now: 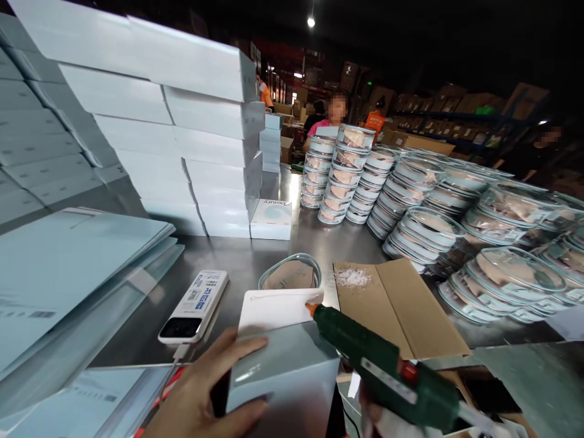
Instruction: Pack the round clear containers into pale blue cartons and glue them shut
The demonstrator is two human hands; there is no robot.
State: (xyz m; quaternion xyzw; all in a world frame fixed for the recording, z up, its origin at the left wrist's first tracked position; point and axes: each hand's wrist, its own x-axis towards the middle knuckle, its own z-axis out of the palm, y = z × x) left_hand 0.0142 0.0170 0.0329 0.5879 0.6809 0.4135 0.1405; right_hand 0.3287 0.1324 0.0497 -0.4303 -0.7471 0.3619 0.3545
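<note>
My left hand (207, 392) grips the left side of a white carton (285, 371) at the near table edge, thumb on top. Its white end flap (276, 307) lies open, pointing away from me. My right hand (387, 420), mostly out of frame at the bottom, holds a green hot glue gun (387, 371). The gun's orange nozzle (312, 308) touches the right end of the flap, where a thin glue line runs along the far edge. Just beyond the flap sits a single round glass dish with a lid (290, 274).
A white power bank (194, 307) with a cable lies left of the carton. Flat cardboard (401, 304) with white crumbs lies right. Stacks of lidded round dishes (429, 201) fill the right; white box stacks (182, 134) and flat cartons (68, 274) fill the left. People work behind.
</note>
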